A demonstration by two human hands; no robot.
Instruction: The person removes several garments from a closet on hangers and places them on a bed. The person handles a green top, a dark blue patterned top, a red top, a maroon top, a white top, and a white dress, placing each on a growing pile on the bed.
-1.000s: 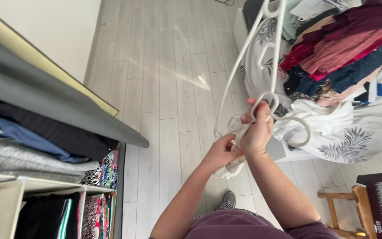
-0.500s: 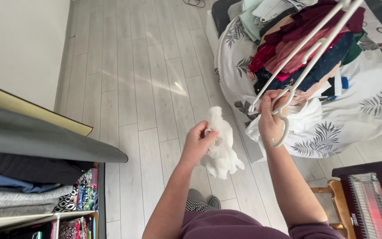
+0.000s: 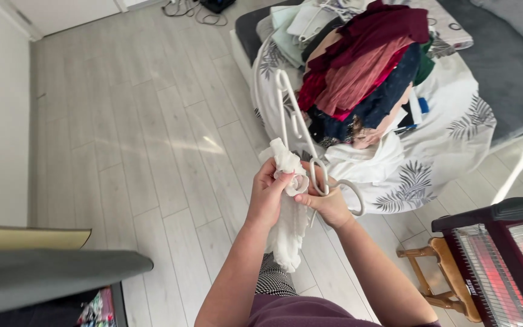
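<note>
Both hands have come together since half a second ago, when the left hand held the white cloth apart at 9 o'clock of the hanger; the view has also swung so the wardrobe shelves have nearly left the lower left corner. Largest now is the pale wood floor [image 3: 152, 139], then the bed [image 3: 455, 121] at 1 o'clock under a white leaf-print sheet, bearing a pile of clothes [image 3: 364, 72] in maroon, pink and navy. At 4 o'clock stands a glowing electric heater [image 3: 503, 260] beside a wooden stool [image 3: 437, 272]. Centre frame, the white plastic hanger [image 3: 295, 121] slants up toward 11 o'clock, its hook in the right hand [image 3: 328, 203], whose grip is pressed together around it. The left hand [image 3: 269, 197] has its grip pinching the white cloth [image 3: 289, 230], which touches the hanger's hook and hangs down toward 6 o'clock
</note>
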